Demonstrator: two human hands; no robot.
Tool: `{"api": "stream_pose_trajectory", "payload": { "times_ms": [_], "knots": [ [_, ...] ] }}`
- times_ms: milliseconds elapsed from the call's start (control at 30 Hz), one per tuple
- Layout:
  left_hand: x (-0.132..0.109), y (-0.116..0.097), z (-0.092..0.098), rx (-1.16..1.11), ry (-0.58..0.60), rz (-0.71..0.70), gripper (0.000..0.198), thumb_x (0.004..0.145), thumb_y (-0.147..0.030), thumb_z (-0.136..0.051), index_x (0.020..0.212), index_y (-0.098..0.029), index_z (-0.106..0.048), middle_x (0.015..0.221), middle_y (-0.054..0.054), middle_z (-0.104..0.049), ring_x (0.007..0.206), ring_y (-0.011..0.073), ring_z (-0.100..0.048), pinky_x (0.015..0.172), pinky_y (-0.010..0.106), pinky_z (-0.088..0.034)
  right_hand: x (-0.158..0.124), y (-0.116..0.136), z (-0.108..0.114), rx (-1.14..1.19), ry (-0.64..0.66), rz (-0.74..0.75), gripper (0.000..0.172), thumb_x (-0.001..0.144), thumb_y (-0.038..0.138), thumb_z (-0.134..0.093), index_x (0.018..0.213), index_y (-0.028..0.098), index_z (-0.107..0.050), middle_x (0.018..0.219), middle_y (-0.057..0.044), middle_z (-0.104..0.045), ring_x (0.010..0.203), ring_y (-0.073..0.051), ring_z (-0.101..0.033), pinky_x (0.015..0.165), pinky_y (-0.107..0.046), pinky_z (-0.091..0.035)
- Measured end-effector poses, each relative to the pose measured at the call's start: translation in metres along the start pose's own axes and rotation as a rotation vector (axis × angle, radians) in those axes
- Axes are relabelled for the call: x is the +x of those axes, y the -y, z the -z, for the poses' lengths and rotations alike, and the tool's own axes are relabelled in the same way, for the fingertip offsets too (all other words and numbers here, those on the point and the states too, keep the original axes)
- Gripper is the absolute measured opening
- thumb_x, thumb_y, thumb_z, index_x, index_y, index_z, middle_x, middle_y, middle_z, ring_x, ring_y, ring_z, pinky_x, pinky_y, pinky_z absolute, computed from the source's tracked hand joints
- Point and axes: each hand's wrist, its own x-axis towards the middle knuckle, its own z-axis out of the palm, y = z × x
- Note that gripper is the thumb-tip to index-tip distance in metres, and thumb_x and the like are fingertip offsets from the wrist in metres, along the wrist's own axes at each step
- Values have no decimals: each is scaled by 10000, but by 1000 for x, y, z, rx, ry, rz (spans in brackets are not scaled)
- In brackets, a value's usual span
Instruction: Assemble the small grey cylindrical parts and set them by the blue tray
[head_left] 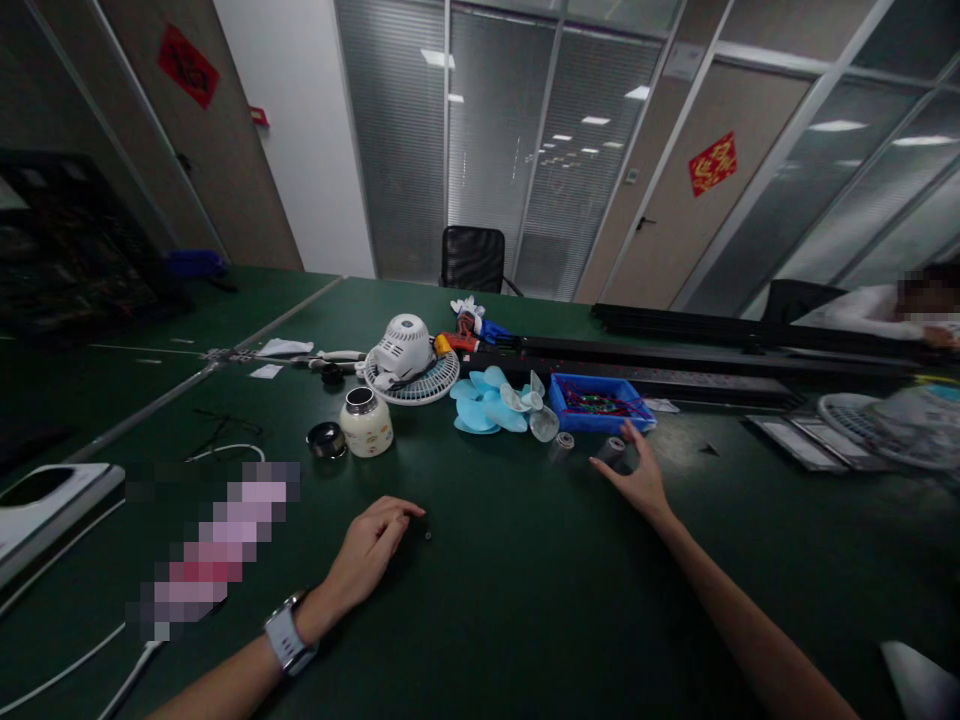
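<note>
My left hand [371, 550] rests on the dark green table [525, 600] with its fingers curled down, right beside a tiny dark part [428, 536]; a watch sits on that wrist. My right hand [637, 478] reaches forward with thumb and fingers spread around a small clear cylinder [613, 450], touching or nearly touching it. A second small clear piece [564, 441] lies just left of it. Light blue and clear fan blades [499, 402] lie beyond, next to a blue tray [600, 405] of small parts.
A white fan motor on its grille [409, 362] stands at the back, with a cream jar [365, 422] and its dark lid [326, 439] in front. Black rails [675, 345] cross the right. Another person [900, 305] sits at far right. White cables [67, 660] lie left.
</note>
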Motion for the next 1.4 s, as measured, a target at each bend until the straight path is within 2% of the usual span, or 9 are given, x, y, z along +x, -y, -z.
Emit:
{"api": "stream_pose_trajectory", "payload": {
  "times_ms": [100, 200, 300, 500, 667, 833, 933, 1100, 1400],
  "knots": [
    [1, -4, 0, -5, -2, -5, 439, 911, -320, -386, 515, -201, -533, 1020, 65, -711, 910, 221, -626, 796, 323, -501, -18, 49, 7, -139, -147, 242, 760, 707, 512, -721, 1326, 138, -489, 1283, -184, -543, 1211, -338, -490, 1010, -533, -381],
    [3, -6, 0, 16, -26, -15, 390, 900, -332, -403, 579, -197, -578, 925, 67, -702, 840, 216, -626, 764, 316, -499, -40, 113, -4, -31, 312, 495, 448, 813, 423, -667, 1222, 251, -604, 1100, -92, -642, 1038, -251, -579, 911, -415, -433],
    [3, -5, -1, 54, -63, -29, 336, 900, -326, -414, 680, -191, -630, 798, 47, -661, 748, 200, -610, 707, 295, -483, -60, 166, -41, 128, 733, 565, 468, 841, 491, -633, 1260, 287, -592, 959, -32, -669, 880, -180, -604, 778, -306, -436],
    [2, -1, -3, 96, -39, -73, 334, 898, -297, -432, 606, -191, -555, 692, 19, -585, 664, 171, -566, 638, 264, -439, -78, 201, -116, 160, 837, 440, 308, 790, 518, -677, 1016, 317, -737, 799, 13, -628, 730, -127, -588, 691, -260, -405],
    [2, 1, -4, 132, -17, -56, 350, 916, -299, -421, 596, -195, -516, 677, 10, -549, 645, 166, -535, 620, 265, -418, -64, 180, -87, 237, 746, 385, 229, 818, 468, -669, 940, 294, -754, 774, 11, -611, 689, -117, -567, 643, -242, -421],
    [2, 1, -5, 124, 5, -31, 382, 949, -352, -392, 609, -200, -478, 667, -2, -519, 631, 161, -526, 611, 262, -404, -16, 102, -11, 49, 249, 150, 396, 895, 519, -523, 1000, 205, -741, 705, -27, -575, 589, -140, -496, 566, -272, -410],
    [2, 0, -6, 114, 23, 0, 407, 968, -388, -358, 632, -199, -486, 653, -8, -520, 618, 159, -526, 614, 263, -398, 8, 49, 15, -186, 36, 29, 491, 874, 591, -489, 983, 188, -748, 700, -42, -594, 591, -156, -506, 570, -287, -395],
    [3, 2, -8, 100, 40, 25, 434, 984, -423, -328, 652, -196, -491, 642, -17, -519, 606, 155, -533, 619, 260, -389, 15, 9, 15, -283, 43, -57, 575, 862, 655, -422, 940, 193, -755, 720, -57, -644, 616, -175, -554, 576, -291, -400],
    [3, 1, -7, 77, 43, 44, 438, 980, -429, -340, 651, -194, -508, 629, -24, -513, 601, 153, -531, 608, 251, -386, 9, 11, 18, -225, 36, -69, 444, 882, 552, -473, 978, 196, -720, 880, -74, -711, 694, -189, -624, 650, -298, -458]
  ]
}}
